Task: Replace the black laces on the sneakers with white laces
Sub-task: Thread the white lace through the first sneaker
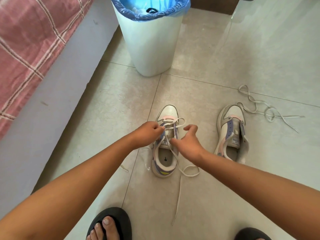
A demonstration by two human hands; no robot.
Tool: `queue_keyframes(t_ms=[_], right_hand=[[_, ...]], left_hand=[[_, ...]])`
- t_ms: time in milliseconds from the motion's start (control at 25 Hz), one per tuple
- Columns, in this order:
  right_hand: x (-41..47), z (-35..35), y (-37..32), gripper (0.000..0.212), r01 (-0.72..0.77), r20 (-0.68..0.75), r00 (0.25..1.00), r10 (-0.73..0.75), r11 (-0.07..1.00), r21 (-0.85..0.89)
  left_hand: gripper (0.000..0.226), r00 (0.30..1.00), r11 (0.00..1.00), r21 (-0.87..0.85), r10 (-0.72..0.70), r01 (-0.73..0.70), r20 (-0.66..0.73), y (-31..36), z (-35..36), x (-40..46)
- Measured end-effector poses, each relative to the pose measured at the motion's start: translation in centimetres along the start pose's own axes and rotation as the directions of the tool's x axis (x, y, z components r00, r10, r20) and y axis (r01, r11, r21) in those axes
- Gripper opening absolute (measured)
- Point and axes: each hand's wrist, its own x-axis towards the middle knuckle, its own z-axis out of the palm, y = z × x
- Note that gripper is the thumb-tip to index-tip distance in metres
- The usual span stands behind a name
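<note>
Left hand [147,134] pinches the white lace [173,120] on the near sneaker [166,141], toe pointing twelve o'clock, heel at six; right hand [187,142] hovers, fingers loosely spread.

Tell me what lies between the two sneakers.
Head view: bare floor tile between the left sneaker and the right sneaker; the right hand reaches partway over it.

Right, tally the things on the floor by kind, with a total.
Sneakers: 2, left sneaker and right sneaker
White laces: 2, threaded lace and loose lace
Bins: 1, white bin
Black slippers: 2, left slipper and right slipper
Total: 7
</note>
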Motion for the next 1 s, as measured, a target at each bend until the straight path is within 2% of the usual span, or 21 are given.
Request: queue_keyframes(t_ms=[160,240,320,400,440,520,600,720,840,1000], right_hand=[[0.0,1.3,0.7,0.035,-0.041,-0.073,0.996,0.050,0.992,0.119],[0.4,1.2,0.2,0.035,-0.076,-0.025,0.996,0.081,0.987,0.144],[1.6,0.4,-0.8,0.045,-0.050,0.008,0.999,0.049,0.986,0.159],[3.5,-1.2,-1.9,0.055,0.085,-0.013,0.996,-0.085,0.996,0.004],[4.3,-2.1,-2.5,0.053,0.158,0.004,0.987,-0.158,0.983,-0.098],[5.3,-3.2,-3.5,0.029,0.236,0.112,0.969,-0.220,0.958,-0.165],[5.3,-3.9,-3.8,0.009,0.214,0.252,0.953,-0.167,0.961,-0.173],[5.4,-4.8,-3.8,0.011,0.194,0.393,0.913,-0.112,0.965,-0.176],[5.5,-5.4,-3.8,0.020,0.211,0.427,0.898,-0.105,0.954,-0.211],[5.7,-6.2,-4.3,0.018,0.231,0.461,0.881,-0.105,0.946,-0.226]], left_hand=[[0.034,0.998,0.996,0.052,0.068,-0.068,0.007,-0.3,-0.4,-0.9],[0.035,0.994,0.979,0.173,0.106,-0.103,-0.005,-0.6,-0.1,-1.4],[0.034,0.993,0.967,0.228,0.115,-0.110,-0.012,-0.9,0.2,-1.7],[0.034,0.994,0.968,0.229,0.109,-0.102,-0.016,-1.1,0.3,-1.7],[0.033,0.994,0.968,0.228,0.110,-0.103,-0.017,-1.1,0.3,-1.6],[0.033,0.993,0.964,0.244,0.113,-0.106,-0.017,-1.1,0.2,-1.5],[0.033,0.993,0.965,0.242,0.113,-0.105,-0.020,-1.2,0.1,-1.4],[0.033,0.995,0.969,0.229,0.100,-0.093,-0.021,-1.5,0.0,-1.5],[0.033,0.995,0.971,0.219,0.101,-0.094,-0.021,-1.5,-0.1,-1.4],[0.033,0.995,0.972,0.215,0.098,-0.092,-0.018,-1.6,-0.2,-1.4]])
